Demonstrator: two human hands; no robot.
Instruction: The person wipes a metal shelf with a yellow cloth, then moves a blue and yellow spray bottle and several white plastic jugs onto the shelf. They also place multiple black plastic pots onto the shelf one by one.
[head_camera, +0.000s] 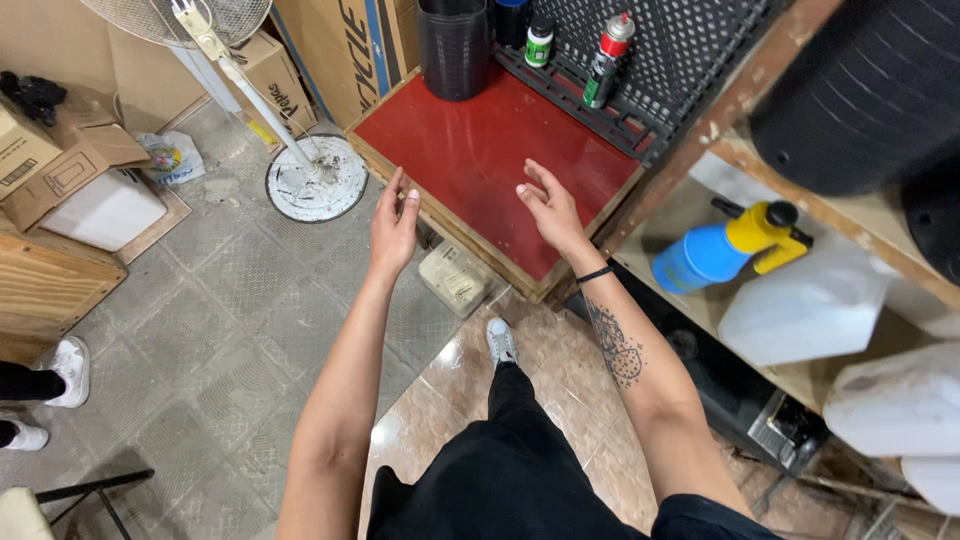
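fan head (180, 15) cropped, black bin (455, 45) top cut

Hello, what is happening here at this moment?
A person stands at a low red-topped table and holds both hands out, open and empty. The left hand hangs over the table's near edge, the right hand over its top. A black bin and spray cans stand at the back; a fan base rests beside it.

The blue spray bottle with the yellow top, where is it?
In the head view, the blue spray bottle lies on the wooden shelf to the person's right, beside a white jug, past the right hand.
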